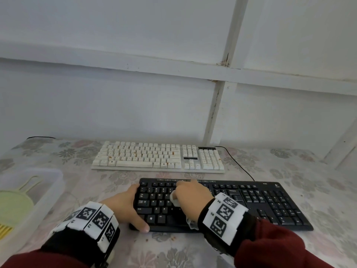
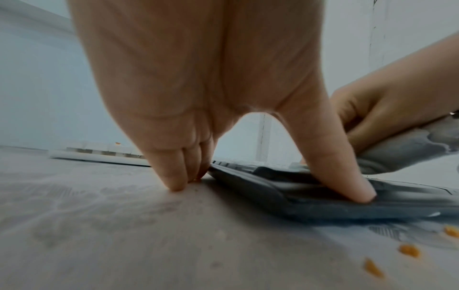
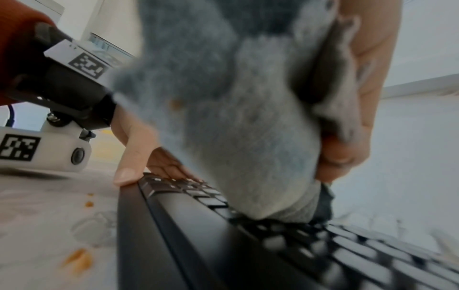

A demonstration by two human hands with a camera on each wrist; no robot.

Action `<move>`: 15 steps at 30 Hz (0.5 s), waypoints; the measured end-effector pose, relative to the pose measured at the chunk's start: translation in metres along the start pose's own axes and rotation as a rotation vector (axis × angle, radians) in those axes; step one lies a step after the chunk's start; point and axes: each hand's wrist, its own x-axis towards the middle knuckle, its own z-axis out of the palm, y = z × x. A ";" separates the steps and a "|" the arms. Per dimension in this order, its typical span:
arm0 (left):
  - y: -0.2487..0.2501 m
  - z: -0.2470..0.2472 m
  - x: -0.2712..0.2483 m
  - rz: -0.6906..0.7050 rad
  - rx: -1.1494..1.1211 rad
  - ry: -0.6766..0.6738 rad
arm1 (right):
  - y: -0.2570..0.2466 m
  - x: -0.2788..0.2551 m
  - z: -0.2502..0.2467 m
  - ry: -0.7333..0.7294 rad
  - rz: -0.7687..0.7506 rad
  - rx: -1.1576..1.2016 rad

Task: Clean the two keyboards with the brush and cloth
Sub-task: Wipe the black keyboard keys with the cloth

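A black keyboard [image 1: 222, 204] lies near the table's front, with a stained white keyboard [image 1: 158, 157] behind it. My left hand [image 1: 133, 207] braces the black keyboard's left end. Its straight fingers touch the table beside the keyboard edge [image 2: 273, 188] and the thumb [image 2: 357, 188] presses on the front rim. My right hand [image 1: 191, 198] grips a bunched grey cloth [image 1: 174, 199] and presses it onto the keys left of the middle. The right wrist view shows the cloth [image 3: 236, 137] on the key rows [image 3: 347, 251]. A pale green brush [image 1: 15, 202] lies in a tray at the left.
The clear plastic tray [image 1: 58, 182] stands at the left table edge. Orange crumbs [image 1: 172, 237] dot the flowered tablecloth in front of the black keyboard. A black cable [image 1: 239, 165] runs from the white keyboard across the right side. A white panelled wall closes the back.
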 end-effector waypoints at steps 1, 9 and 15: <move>0.000 0.000 0.000 0.004 0.000 0.001 | 0.006 -0.002 0.002 0.013 0.022 0.017; 0.000 -0.001 -0.001 0.005 -0.024 -0.013 | 0.025 0.009 0.004 0.035 0.129 0.012; 0.005 -0.003 -0.003 0.022 -0.007 -0.025 | -0.042 0.033 -0.005 0.041 -0.165 0.147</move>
